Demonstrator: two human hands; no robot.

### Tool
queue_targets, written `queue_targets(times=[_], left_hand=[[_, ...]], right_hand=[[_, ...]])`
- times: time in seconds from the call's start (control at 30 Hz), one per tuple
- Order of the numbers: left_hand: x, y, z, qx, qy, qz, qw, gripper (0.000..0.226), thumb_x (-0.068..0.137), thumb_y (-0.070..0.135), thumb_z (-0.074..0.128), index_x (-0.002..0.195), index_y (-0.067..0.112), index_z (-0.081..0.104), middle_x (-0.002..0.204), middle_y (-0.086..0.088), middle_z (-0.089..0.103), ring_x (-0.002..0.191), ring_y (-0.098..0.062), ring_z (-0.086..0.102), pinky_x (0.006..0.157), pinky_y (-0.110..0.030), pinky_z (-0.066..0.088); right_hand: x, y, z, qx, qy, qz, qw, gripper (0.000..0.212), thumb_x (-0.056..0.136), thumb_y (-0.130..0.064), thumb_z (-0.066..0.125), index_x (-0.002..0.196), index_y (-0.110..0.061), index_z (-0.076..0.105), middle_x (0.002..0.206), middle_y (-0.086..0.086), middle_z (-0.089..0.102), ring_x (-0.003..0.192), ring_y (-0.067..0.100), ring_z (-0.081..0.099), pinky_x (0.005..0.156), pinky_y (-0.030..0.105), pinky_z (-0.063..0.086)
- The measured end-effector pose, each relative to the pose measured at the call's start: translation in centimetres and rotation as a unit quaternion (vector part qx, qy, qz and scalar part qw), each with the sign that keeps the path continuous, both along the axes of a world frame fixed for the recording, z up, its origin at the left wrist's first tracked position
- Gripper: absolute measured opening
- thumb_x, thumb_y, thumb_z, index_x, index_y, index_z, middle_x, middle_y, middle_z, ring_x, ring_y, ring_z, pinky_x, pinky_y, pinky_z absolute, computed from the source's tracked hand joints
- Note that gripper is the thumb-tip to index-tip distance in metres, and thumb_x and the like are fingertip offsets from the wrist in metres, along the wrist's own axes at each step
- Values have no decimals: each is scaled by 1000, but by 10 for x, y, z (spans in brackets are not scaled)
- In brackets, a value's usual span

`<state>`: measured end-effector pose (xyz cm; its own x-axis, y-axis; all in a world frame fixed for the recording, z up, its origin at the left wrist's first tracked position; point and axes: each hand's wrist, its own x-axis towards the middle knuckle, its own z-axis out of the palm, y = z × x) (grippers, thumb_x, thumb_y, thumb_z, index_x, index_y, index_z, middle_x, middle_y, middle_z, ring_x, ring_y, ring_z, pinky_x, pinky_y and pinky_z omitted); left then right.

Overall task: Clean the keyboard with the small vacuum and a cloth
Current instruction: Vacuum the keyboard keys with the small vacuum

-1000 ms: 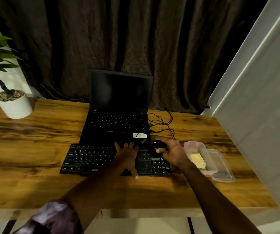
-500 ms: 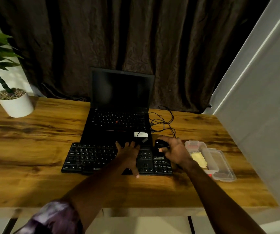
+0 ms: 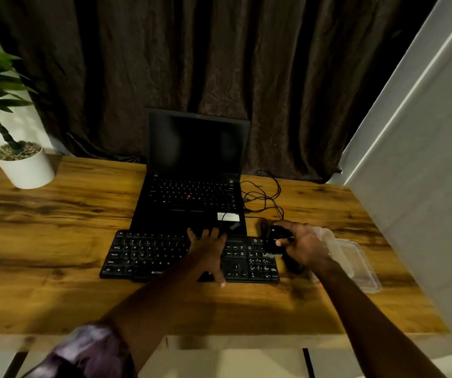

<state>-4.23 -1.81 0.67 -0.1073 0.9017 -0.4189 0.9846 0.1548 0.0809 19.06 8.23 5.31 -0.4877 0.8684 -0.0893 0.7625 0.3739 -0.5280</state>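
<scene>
The left hand [image 3: 208,249] lies flat on the middle of the flat black full-size keyboard [image 3: 151,255], fingers straight and spread. It covers the keys under it, and its thumb reaches the near edge. The right hand [image 3: 305,246] curls its fingers round the small black handheld vacuum [image 3: 278,238] at the keyboard's far right corner. The vacuum's lower part is blurred, and the dark shape beside the keyboard's right edge may be its body or only shadow. The right wrist hides the near-left part of the clear plastic lidded container [image 3: 355,257]. The open black laptop [image 3: 194,186] stands just behind the keyboard on the brown wood-grain desk [image 3: 55,214], its screen dark, with tangled black cables [image 3: 265,192] to its right. The leafy green plant in a white round pot [image 3: 25,170] is cut off at the left edge.

Half a second earlier the vacuum sat further in over the number pad; it and the right hand have since shifted right. The yellow cloth then visible in the container is now covered by the wrist. The left hand has not moved.
</scene>
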Motion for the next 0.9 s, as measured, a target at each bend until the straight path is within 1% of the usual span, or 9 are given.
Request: queue_targets(times=[0.17, 0.2, 0.3, 0.33, 0.43, 0.5, 0.63, 0.8, 0.9], left_hand=[[0, 0, 1, -3, 0, 0, 1000, 137, 56, 57, 88, 158, 20, 5, 163, -12, 6, 150, -37, 5, 110, -77, 0], [0, 0, 2, -3, -1, 0, 1000, 137, 56, 57, 88, 158, 20, 6, 163, -12, 6, 150, -37, 5, 110, -77, 1], [0, 0, 2, -2, -2, 0, 1000, 136, 55, 58, 88, 158, 20, 6, 163, -12, 7, 150, -37, 5, 110, -77, 1], [1, 1, 2, -1, -2, 1, 1000, 136, 55, 57, 88, 158, 21, 6, 163, -12, 7, 150, -36, 5, 110, -76, 1], [0, 0, 1, 0, -1, 2, 1000, 136, 55, 58, 88, 158, 20, 7, 162, -11, 8, 150, -36, 6, 110, -76, 1], [0, 0, 0, 0, -1, 0, 1000, 136, 55, 59, 88, 158, 20, 7, 162, -11, 8, 149, -37, 6, 110, -76, 1], [0, 1, 0, 0, 0, -2, 1000, 137, 54, 58, 88, 158, 20, 7, 162, -12, 9, 149, -37, 7, 109, -77, 2], [0, 0, -1, 7, -3, -6, 1000, 139, 54, 58, 88, 158, 21, 4, 163, -12, 8, 149, -37, 6, 109, -78, 2], [0, 0, -1, 6, -4, -4, 1000, 139, 54, 59, 88, 158, 21, 4, 163, -12, 7, 149, -37, 6, 109, -77, 2]], right_hand=[[-31, -20, -1, 9, 28, 40, 999, 50, 88, -12, 68, 132, -33, 59, 122, 2, 64, 111, 19, 58, 95, 39, 55], [-32, -20, -2, 8, 33, 42, 999, 50, 87, -12, 68, 131, -35, 59, 122, 1, 64, 110, 19, 58, 95, 39, 55], [-19, -13, -2, -3, 31, 35, 999, 53, 86, -22, 66, 126, -54, 53, 122, 3, 63, 111, 21, 59, 92, 44, 57], [-11, -9, -2, 0, 27, 34, 999, 53, 86, -21, 65, 127, -53, 53, 123, 4, 63, 112, 22, 58, 94, 44, 55], [9, -7, 5, 22, 16, 22, 999, 54, 85, -2, 67, 131, -30, 59, 119, 3, 67, 112, 18, 59, 98, 36, 51], [15, -6, 5, 21, 19, 12, 1000, 52, 85, 2, 66, 130, -25, 62, 116, 4, 68, 108, 17, 59, 94, 29, 50], [3, -13, -2, 6, 38, 35, 999, 51, 86, -6, 67, 129, -33, 60, 117, -1, 68, 108, 15, 62, 95, 33, 54], [-17, -23, -11, -13, 71, 42, 996, 53, 86, -14, 72, 131, -38, 57, 123, -1, 65, 111, 16, 62, 88, 33, 58], [-8, -18, -8, -20, 69, 27, 997, 52, 87, -10, 70, 131, -35, 58, 122, 0, 66, 108, 15, 64, 87, 29, 58]])
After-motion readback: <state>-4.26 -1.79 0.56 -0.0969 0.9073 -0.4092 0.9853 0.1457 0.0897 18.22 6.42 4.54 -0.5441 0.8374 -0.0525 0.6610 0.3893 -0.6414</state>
